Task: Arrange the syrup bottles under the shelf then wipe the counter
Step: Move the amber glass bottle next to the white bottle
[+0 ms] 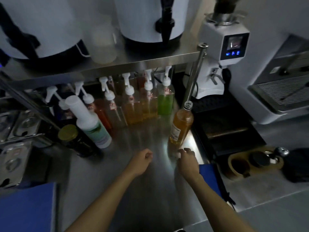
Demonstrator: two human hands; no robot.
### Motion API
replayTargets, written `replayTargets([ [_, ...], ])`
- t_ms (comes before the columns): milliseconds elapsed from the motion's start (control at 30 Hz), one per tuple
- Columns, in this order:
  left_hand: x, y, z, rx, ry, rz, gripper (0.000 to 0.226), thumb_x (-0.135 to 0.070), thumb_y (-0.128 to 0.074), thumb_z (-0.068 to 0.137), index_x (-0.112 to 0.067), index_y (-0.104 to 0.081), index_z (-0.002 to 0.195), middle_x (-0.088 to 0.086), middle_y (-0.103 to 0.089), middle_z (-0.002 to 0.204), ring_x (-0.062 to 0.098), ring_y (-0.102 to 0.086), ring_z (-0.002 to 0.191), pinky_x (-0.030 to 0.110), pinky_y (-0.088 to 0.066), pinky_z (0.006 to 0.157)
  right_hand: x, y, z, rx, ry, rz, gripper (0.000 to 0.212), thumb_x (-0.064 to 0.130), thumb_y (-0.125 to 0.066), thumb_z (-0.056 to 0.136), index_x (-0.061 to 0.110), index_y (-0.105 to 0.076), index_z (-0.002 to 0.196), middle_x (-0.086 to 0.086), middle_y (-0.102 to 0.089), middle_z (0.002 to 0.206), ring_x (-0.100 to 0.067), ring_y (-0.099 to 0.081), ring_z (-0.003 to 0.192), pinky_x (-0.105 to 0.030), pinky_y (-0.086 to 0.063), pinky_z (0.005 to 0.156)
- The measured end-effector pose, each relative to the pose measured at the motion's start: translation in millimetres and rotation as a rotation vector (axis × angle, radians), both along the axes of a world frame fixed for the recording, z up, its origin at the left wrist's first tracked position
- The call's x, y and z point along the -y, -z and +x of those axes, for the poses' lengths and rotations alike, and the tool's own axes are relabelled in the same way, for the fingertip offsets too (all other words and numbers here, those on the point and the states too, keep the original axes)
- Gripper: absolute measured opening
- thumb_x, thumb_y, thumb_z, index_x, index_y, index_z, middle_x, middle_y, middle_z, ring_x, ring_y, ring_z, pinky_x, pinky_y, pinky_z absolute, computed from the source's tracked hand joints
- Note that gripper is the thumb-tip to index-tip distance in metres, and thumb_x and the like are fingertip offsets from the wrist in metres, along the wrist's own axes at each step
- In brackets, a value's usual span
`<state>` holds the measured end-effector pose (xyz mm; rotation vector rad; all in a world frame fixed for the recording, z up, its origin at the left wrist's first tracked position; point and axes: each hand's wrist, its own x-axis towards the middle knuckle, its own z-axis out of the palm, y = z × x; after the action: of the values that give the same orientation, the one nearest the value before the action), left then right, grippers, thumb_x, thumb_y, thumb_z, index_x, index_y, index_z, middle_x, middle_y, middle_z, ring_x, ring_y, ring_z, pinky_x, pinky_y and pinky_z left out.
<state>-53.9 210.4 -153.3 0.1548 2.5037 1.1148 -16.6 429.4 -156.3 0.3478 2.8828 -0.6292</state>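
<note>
An uncapped glass bottle of amber syrup (181, 124) stands on the steel counter (150, 190), just right of the shelf post. My right hand (188, 158) is at its base, fingers closed on a small white cap. My left hand (142, 159) hovers over the counter with its fingers curled and nothing in them. Under the steel shelf (142, 61) stands a row of pump bottles (133, 104) holding red, amber and green syrup. In front of them, to the left, are a white bottle with a green label (91, 124) and a dark jar with a yellow lid (68, 133).
A white coffee grinder (224, 47) and an espresso machine (280, 94) stand at the right, with a black tray (225, 131) and a wooden tamper stand (255, 162) in front. Two large dispensers (147, 17) sit on the shelf. Metal containers (16, 126) line the left.
</note>
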Motion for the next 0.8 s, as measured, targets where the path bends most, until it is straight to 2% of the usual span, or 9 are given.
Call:
replayTargets([
  [33,-2.3,1.9,2.4,0.010,-0.004,-0.013,0.013,-0.018,-0.057,0.097,-0.014,-0.068,0.103,0.006,-0.073,0.101,0.021,-0.068,0.095,0.036,-0.052,0.089,-6.6,1.1,1.3,0.034,-0.022,0.031,0.045,0.010,-0.053,0.089,0.015,-0.053,0.133,-0.012,-0.048,0.134,-0.032,-0.045,0.122,-0.042,-0.048,0.094],
  [100,-5.9,5.3,6.9,0.020,-0.022,-0.040,0.014,-0.020,-0.058,0.096,-0.014,-0.068,0.105,0.005,-0.073,0.103,0.020,-0.067,0.097,0.034,-0.052,0.090,-17.2,5.5,2.8,0.076,-0.061,0.072,0.045,0.010,-0.052,0.090,0.019,-0.051,0.134,-0.012,-0.044,0.134,-0.033,-0.041,0.124,-0.043,-0.045,0.098],
  [233,-8.6,8.3,16.2,-0.004,-0.044,-0.074,0.014,-0.019,-0.060,0.096,-0.013,-0.069,0.105,0.005,-0.073,0.103,0.018,-0.068,0.096,0.031,-0.051,0.088,-28.1,12.3,6.2,0.093,-0.110,0.101,0.033,0.006,-0.050,0.089,0.018,-0.056,0.119,-0.010,-0.047,0.116,-0.032,-0.045,0.112,-0.044,-0.048,0.091],
  [400,-14.1,7.4,23.4,0.014,-0.059,-0.056,0.011,-0.017,-0.060,0.096,-0.012,-0.068,0.102,0.004,-0.071,0.099,0.020,-0.066,0.096,0.029,-0.049,0.089,-34.5,21.2,6.2,0.056,-0.172,0.193,0.026,0.004,-0.050,0.091,0.010,-0.058,0.114,-0.012,-0.053,0.115,-0.029,-0.049,0.108,-0.037,-0.049,0.084],
  [500,-22.9,4.1,23.3,0.016,-0.048,-0.040,0.009,-0.016,-0.059,0.096,-0.013,-0.067,0.101,0.003,-0.069,0.098,0.020,-0.066,0.097,0.025,-0.047,0.085,-37.0,24.8,5.4,0.043,-0.158,0.100,0.021,0.002,-0.049,0.091,0.007,-0.057,0.110,-0.013,-0.052,0.112,-0.029,-0.052,0.103,-0.035,-0.050,0.080],
  [600,-37.3,-5.0,16.3,0.038,-0.071,0.006,0.013,-0.018,-0.057,0.098,-0.015,-0.063,0.109,0.006,-0.069,0.108,0.021,-0.065,0.104,0.032,-0.049,0.094,-42.4,8.4,-3.7,-0.119,-0.020,-0.114,0.022,0.008,-0.053,0.094,0.010,-0.058,0.115,-0.010,-0.054,0.110,-0.023,-0.056,0.094,-0.030,-0.050,0.078],
  [700,-58.0,-23.3,-0.6,-0.014,-0.116,0.037,0.031,-0.022,-0.060,0.096,-0.016,-0.058,0.126,0.003,-0.066,0.121,0.014,-0.061,0.110,0.024,-0.044,0.092,-52.9,-34.5,-22.5,-0.386,0.115,-0.321,0.025,0.017,-0.054,0.097,0.014,-0.060,0.121,-0.005,-0.049,0.109,-0.011,-0.051,0.083,-0.009,-0.039,0.074],
  [800,-80.2,-47.7,-21.7,-0.125,-0.148,0.082,0.044,-0.026,-0.066,0.092,-0.016,-0.053,0.134,0.003,-0.063,0.128,0.011,-0.061,0.105,0.022,-0.042,0.088,-64.5,-85.8,-43.3,-0.610,0.183,-0.435,0.019,0.018,-0.062,0.094,0.013,-0.063,0.112,0.000,-0.047,0.105,-0.001,-0.051,0.079,0.003,-0.034,0.071],
])
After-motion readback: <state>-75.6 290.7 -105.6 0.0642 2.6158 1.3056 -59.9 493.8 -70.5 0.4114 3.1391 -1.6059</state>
